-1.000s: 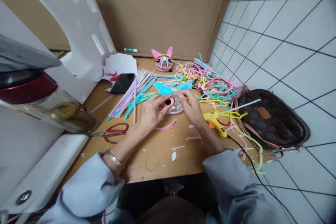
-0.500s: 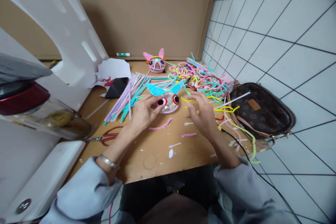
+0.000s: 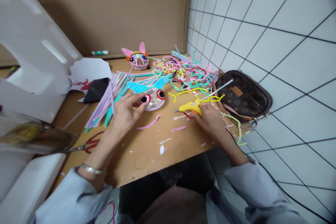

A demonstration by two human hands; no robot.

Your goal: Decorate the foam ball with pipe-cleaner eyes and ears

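My left hand [image 3: 127, 112] is closed, thumb and fingers pinching a round black-centred eye [image 3: 144, 99] with a pink and red rim, at the left side of a clear round craft head [image 3: 154, 104]. Whether that eye is fixed to the head I cannot tell. The head has blue pipe-cleaner ears [image 3: 136, 86] and a second, red-rimmed eye [image 3: 160, 94]. My right hand [image 3: 212, 119] has its fingers round the handle of a yellow glue gun [image 3: 189, 106]. The gun lies on the table, its nozzle towards the craft head and a long glue stick out of its back.
A finished-looking pink-eared head [image 3: 139, 61] stands at the back. Pipe cleaners lie in a straight bundle [image 3: 105, 99] and a tangled heap [image 3: 183, 68]. Red-handled scissors [image 3: 90, 144], a black phone [image 3: 97, 90] and a brown handbag [image 3: 243, 94] lie around; a black cord [image 3: 273, 178] runs off right.
My right hand has moved from open beside the craft head to the glue gun and closed on its handle. My left hand still pinches the eye. The view has turned right.
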